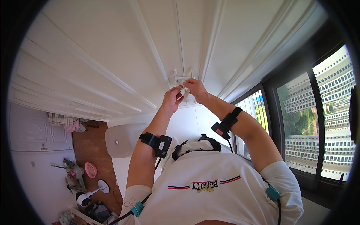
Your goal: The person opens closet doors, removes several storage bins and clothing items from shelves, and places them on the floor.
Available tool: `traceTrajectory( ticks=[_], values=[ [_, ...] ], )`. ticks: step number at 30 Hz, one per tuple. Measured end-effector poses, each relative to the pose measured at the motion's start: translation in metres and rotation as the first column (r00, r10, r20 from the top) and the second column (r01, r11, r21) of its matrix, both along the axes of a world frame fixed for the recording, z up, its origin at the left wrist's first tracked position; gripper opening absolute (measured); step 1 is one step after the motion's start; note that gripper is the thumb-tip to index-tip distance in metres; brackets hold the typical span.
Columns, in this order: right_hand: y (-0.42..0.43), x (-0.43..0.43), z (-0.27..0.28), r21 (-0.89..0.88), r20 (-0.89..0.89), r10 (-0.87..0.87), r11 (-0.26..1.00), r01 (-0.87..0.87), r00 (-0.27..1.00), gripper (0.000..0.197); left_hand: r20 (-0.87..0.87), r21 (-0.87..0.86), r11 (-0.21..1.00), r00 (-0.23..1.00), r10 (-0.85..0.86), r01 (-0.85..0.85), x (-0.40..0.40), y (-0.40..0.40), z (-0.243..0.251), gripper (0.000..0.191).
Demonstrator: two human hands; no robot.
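Note:
Two white bar handles, a left handle [175, 74] and a right handle [192, 72], stand side by side on the tall white panelled doors [157, 33] before me. A soft white strip [184, 79], perhaps cloth or plastic, lies across the lower ends of the handles, with a loose part hanging below. My right hand [196, 88] pinches it between thumb and fingers just under the right handle. Close beside and a little lower, my left hand [172, 99] also pinches it with thumb and forefinger. My fingers partly hide the strip, so how it is wrapped cannot be told.
Dark-framed windows [301, 118] flank my right side. A pale rounded chair or stool [123, 139] stands left below the doors. Over the wooden floor [90, 146] are a pink basin [90, 170] and a white lamp-like device [84, 198]. Black cables run along both arms.

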State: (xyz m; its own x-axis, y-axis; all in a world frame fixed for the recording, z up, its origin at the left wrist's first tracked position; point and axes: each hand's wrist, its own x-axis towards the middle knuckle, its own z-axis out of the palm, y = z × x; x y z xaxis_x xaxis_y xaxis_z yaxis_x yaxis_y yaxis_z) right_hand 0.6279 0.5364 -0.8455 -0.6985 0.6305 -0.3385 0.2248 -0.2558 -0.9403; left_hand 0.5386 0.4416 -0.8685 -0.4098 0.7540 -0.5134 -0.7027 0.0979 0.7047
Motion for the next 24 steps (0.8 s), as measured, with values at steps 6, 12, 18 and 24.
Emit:
traceTrajectory(
  ticks=[6, 12, 18, 24],
  values=[
    [-0.004, 0.028, 0.0, -0.169, -0.257, 0.244, 0.941, -0.292, 0.935, 0.018, 0.107, -0.132, 0.982, 0.982, 0.153, -0.138, -0.002, 0.002, -0.002, 0.007],
    [0.011, 0.108, -0.003, 0.139, 0.931, 0.345, -0.046, -0.989, 0.115, 0.017, 0.152, 0.247, 0.952, 0.978, 0.145, -0.18, -0.019, -0.009, -0.001, 0.01],
    [0.024, 0.084, 0.022, 0.705, 0.387, 0.309, 0.507, -0.495, 0.868, 0.034, -0.331, -0.14, 0.99, 0.94, -0.081, 0.036, -0.019, -0.016, 0.017, 0.016],
    [0.023, 0.015, -0.017, 0.533, 0.453, 0.292, 0.669, -0.518, 0.843, 0.042, -0.397, -0.244, 0.953, 0.879, -0.265, 0.177, -0.013, -0.009, 0.025, 0.021]
  ],
)
